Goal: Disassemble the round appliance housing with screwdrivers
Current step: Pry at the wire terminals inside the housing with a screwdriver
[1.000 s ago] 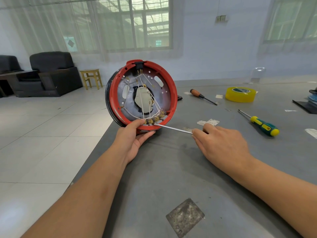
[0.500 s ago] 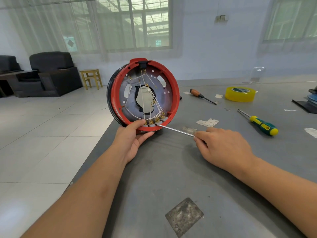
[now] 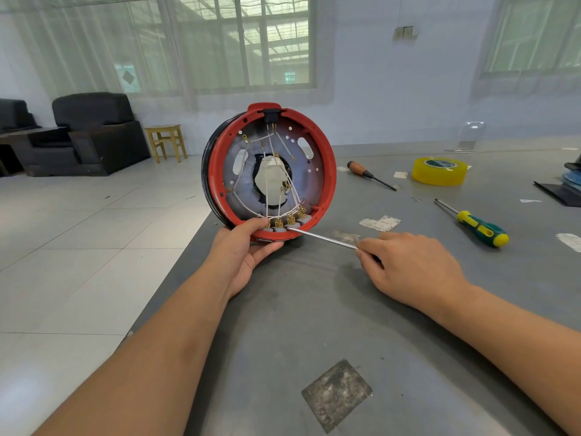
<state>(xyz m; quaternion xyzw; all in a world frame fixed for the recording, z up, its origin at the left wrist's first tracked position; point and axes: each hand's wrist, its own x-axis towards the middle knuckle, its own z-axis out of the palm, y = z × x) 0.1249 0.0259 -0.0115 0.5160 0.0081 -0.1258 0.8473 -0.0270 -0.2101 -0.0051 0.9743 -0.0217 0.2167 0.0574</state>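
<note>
The round housing (image 3: 270, 171) stands on edge at the near-left corner of the grey table (image 3: 408, 341), open side toward the camera, red rim all round, metal plate w/ white wires inside. The left hand (image 3: 242, 250) grips it from below: thumb over the bottom rim by the row of brass terminals (image 3: 284, 220), fingers curled under. The right hand (image 3: 408, 265) pinches a thin screwdriver (image 3: 323, 238) low on its shaft end; handle is hidden in the palm, so the exact grip can't be told beyond fingers curled round it. Tip sits at the grey terminal block on the lower rim, just right of the left thumb.

Step in hand looks like working a screw or clip at that block. To do it well, the person probably needs to:
- keep the housing braced vs. the table, since it balances on a curved edge and can roll
- line the shaft w/ the screw axis; it lies at a shallow angle now, so cam-out seems likely
- push in while turning, slowly
- mind the thumb, which is very close to the tip
- avoid snagging the white wires crossing just above.

Spare drivers lie well apart on the right: a wood-handled one (image 3: 369, 175) and a green/yellow one (image 3: 478, 226), near a roll of yellow tape (image 3: 440, 171).
</note>
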